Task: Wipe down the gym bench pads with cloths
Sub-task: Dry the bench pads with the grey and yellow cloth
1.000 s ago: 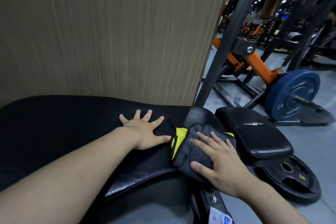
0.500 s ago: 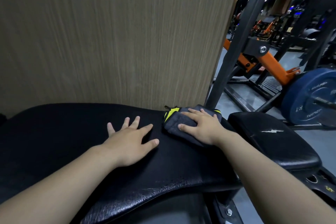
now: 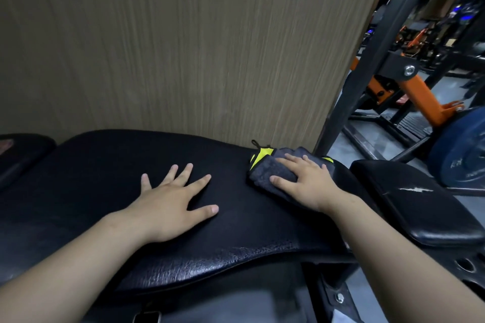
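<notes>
Pressing flat with fingers spread, the right hand pins a grey-and-yellow cloth to the black bench pad right of centre. Left hand rests open-fingered, centre frame.

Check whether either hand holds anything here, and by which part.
The right hand presses flat on top of the folded grey cloth with yellow trim, with no closed grip. The left hand lies spread on the black bench pad, holding nothing.

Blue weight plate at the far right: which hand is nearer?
Right. The right hand presses the cloth nearer the blue weight plate; the left hand lies farther away.
</notes>
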Tool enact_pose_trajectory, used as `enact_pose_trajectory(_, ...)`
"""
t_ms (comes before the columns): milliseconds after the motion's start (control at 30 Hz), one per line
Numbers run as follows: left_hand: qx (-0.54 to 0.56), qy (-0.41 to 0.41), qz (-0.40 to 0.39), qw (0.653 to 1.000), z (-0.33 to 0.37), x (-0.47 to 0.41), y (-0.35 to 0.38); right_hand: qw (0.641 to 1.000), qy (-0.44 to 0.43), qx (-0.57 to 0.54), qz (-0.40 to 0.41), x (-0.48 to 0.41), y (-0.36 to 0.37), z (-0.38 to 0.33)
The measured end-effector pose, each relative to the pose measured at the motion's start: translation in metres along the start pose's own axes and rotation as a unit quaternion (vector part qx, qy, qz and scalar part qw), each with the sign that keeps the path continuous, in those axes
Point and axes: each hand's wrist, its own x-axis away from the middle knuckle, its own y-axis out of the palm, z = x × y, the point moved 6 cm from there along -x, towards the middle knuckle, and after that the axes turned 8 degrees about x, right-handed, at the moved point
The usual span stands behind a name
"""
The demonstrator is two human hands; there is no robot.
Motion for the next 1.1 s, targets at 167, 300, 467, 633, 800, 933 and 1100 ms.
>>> enact_pose_trajectory(167,-0.004,0.017,0.024,1.000,-0.004,0.001,0.006,0.998,-0.063,-0.002,-0.021,0.059,0.004,-0.039)
enact_pose_trajectory(300,-0.015,0.016,0.027,0.999,-0.005,-0.001,0.010,0.992,-0.114,0.040,-0.033,0.104,0.008,-0.060)
enact_pose_trajectory(467,-0.025,0.018,0.035,0.999,-0.006,-0.002,0.011,0.989,-0.130,0.065,-0.018,0.116,0.013,-0.066)
enact_pose_trajectory(633,-0.035,0.014,0.039,0.999,-0.006,-0.003,0.013,0.992,-0.119,0.016,-0.036,0.085,0.009,-0.064)
enact_pose_trajectory(800,-0.036,0.016,0.034,0.999,-0.005,-0.004,0.014,0.997,-0.071,-0.013,-0.035,0.024,0.008,-0.059)
enact_pose_trajectory(933,-0.033,0.017,0.033,0.999,-0.005,-0.002,0.012,0.999,-0.029,-0.003,-0.029,-0.029,0.007,-0.053)
enact_pose_trajectory(1100,-0.019,0.019,0.023,0.999,-0.005,-0.001,0.011,1.000,-0.015,-0.025,-0.007,-0.076,0.013,-0.040)
